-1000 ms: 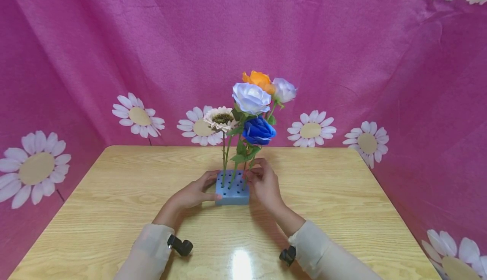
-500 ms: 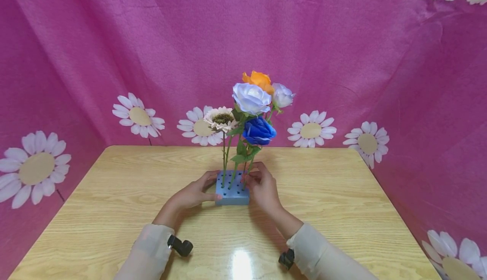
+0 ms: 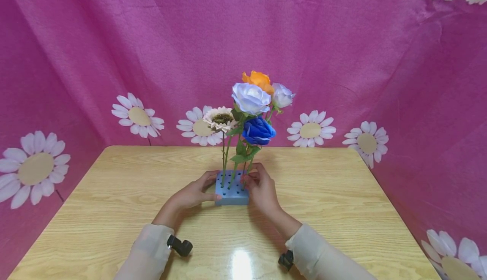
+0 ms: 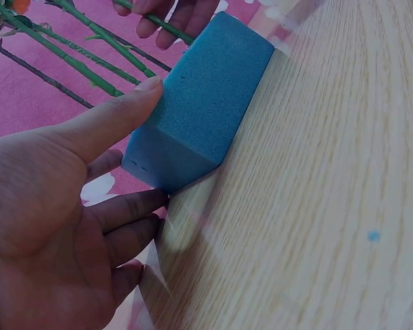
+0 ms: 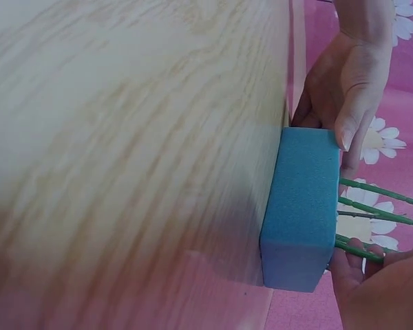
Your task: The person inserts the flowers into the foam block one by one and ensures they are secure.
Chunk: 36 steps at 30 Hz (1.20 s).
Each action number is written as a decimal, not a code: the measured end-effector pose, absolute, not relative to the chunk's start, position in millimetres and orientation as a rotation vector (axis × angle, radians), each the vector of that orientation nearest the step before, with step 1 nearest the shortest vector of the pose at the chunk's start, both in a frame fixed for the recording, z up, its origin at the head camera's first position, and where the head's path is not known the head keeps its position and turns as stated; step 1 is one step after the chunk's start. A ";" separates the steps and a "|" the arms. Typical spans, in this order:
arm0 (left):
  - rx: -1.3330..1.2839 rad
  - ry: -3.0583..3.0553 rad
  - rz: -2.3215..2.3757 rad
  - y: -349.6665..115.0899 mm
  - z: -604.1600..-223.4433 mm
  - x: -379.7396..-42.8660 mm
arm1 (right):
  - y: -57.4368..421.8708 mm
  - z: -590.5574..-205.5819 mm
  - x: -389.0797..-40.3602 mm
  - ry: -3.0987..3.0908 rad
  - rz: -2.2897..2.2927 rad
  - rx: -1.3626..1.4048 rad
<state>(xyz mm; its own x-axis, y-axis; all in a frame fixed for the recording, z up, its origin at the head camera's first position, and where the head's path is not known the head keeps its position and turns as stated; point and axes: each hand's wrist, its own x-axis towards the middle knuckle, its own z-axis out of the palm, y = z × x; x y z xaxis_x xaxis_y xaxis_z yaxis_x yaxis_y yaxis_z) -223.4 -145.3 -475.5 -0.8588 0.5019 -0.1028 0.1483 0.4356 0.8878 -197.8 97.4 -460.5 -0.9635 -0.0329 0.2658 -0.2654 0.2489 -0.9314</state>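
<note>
A blue foam block (image 3: 232, 200) with holes in its top stands on the table. My left hand (image 3: 195, 192) holds its left side, thumb at the front top edge and fingers along the side and back. At the block's right, my right hand (image 3: 264, 190) pinches a green stem (image 5: 361, 251) low down, close over the top face; this stem leads up toward the pale lavender rose (image 3: 283, 95). Other artificial flowers rise upright from the block: a larger pale lavender rose (image 3: 250, 98), an orange one (image 3: 258, 80), a blue rose (image 3: 259, 131) and a cream daisy-like flower (image 3: 220, 119).
The wooden table (image 3: 323, 212) extends around the block on every side. A pink curtain (image 3: 182, 52) printed with white daisies hangs behind and beside it. Black wrist cameras (image 3: 180, 246) are strapped at both cuffs.
My right hand has sunk slightly and shifted a little left, and the rightmost lavender rose has moved left and a bit down with it. The left hand and block stay put.
</note>
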 end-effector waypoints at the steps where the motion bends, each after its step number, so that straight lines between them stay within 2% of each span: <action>1: 0.555 2.339 1.399 -145.2 -475.3 -223.3 | 97.5 -461.4 -197.9 -2.325 1.788 0.289; 36: 0.555 2.338 1.394 -145.6 -478.0 -224.1 | 100.4 -469.4 -196.9 -2.325 1.728 0.352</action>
